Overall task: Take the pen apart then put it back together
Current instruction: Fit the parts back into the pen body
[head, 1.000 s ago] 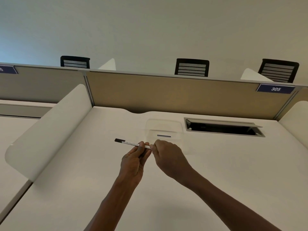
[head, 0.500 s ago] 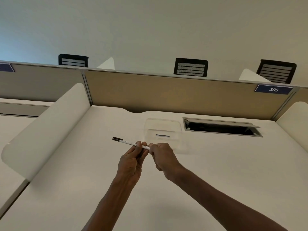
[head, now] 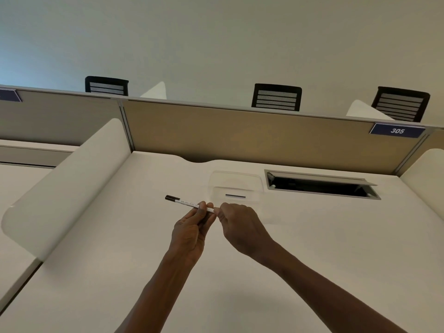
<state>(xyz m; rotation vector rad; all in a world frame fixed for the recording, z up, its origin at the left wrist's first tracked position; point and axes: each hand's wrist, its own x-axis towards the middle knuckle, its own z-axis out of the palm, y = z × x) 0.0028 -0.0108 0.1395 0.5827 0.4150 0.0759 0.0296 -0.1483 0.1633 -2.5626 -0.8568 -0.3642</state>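
While my left hand (head: pixel 192 230) pinches the slim white black-capped pen (head: pixel 189 203) mid-barrel, its long axis runs up-left, and my right hand (head: pixel 236 221) grips the near end.

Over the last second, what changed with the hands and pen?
Nothing visibly changed. The left hand still grips the white pen with the black cap mid-barrel, and the right hand still pinches its near end, above the white desk.
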